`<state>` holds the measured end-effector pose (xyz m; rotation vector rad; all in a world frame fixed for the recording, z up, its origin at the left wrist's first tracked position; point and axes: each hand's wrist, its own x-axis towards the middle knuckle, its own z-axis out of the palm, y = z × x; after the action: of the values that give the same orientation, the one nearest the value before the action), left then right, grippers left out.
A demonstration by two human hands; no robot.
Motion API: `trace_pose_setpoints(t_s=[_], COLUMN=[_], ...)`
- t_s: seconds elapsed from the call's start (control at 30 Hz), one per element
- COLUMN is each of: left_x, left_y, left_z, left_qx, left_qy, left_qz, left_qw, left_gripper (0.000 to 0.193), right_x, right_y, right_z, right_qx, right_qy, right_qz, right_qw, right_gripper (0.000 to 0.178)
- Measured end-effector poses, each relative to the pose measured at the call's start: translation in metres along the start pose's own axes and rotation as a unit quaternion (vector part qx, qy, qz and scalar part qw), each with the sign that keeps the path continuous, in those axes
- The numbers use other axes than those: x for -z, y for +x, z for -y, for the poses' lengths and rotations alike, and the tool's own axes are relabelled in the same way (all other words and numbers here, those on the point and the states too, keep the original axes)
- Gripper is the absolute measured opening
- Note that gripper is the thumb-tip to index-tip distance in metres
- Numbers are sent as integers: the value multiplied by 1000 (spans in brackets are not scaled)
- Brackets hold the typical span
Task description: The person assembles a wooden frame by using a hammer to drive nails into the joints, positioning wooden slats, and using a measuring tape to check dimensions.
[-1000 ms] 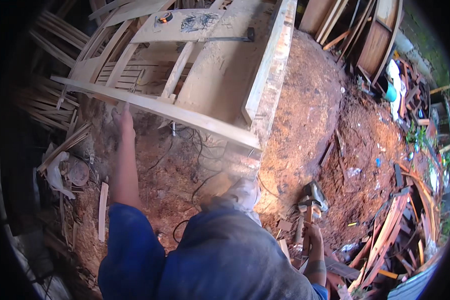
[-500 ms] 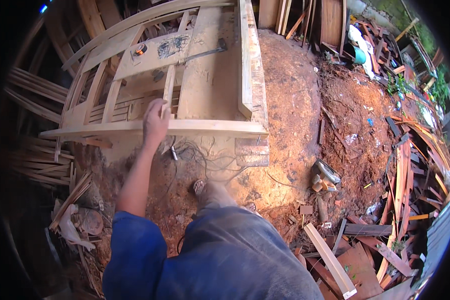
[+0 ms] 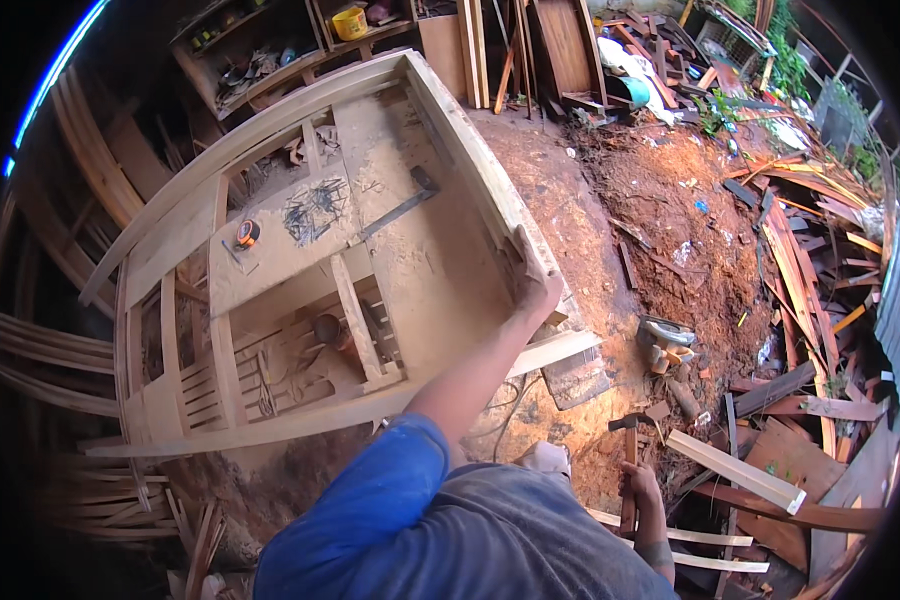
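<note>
While left fingers [image 3: 530,285] clamp the frame rail [image 3: 470,160], right fingers [image 3: 638,490] grip a hammer [image 3: 630,450] (head up).

Head-worn fisheye, steeply downward, near

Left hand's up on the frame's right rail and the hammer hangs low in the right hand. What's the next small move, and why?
Probably bring the hammer up toward the spot on the wooden frame that the left hand is gripping. The right hand holds it low beside the leg, head up, well short of the rail, while the left hand braces that curved rail near its lower end.
</note>
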<state>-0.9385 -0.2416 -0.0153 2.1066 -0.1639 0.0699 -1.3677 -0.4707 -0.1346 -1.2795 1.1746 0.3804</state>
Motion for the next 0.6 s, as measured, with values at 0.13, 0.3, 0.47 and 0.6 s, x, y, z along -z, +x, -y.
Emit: trace_pose_setpoints(t_s=[0.13,0.3,0.47,0.6], left_x=[10,12,98,158], left_y=[6,10,-38,-95], left_z=[-8,-6,10,18], left_qx=[9,20,-149,-175], left_qy=[22,53,83,234], left_qz=[25,42,187,274], left_qw=[999,997,967,916], left_gripper=[107,105,84,65], right_x=[-43,-16,4,26], right_y=[-41,23,41,72], right_z=[-2,-57,-38,-35], right_qx=[-18,-12,-103,-113], right_qy=[1,-49,-5,-66], right_qz=[-23,16,-4,-47], right_qw=[1000,999,995,990], right_gripper=[14,13,18,18])
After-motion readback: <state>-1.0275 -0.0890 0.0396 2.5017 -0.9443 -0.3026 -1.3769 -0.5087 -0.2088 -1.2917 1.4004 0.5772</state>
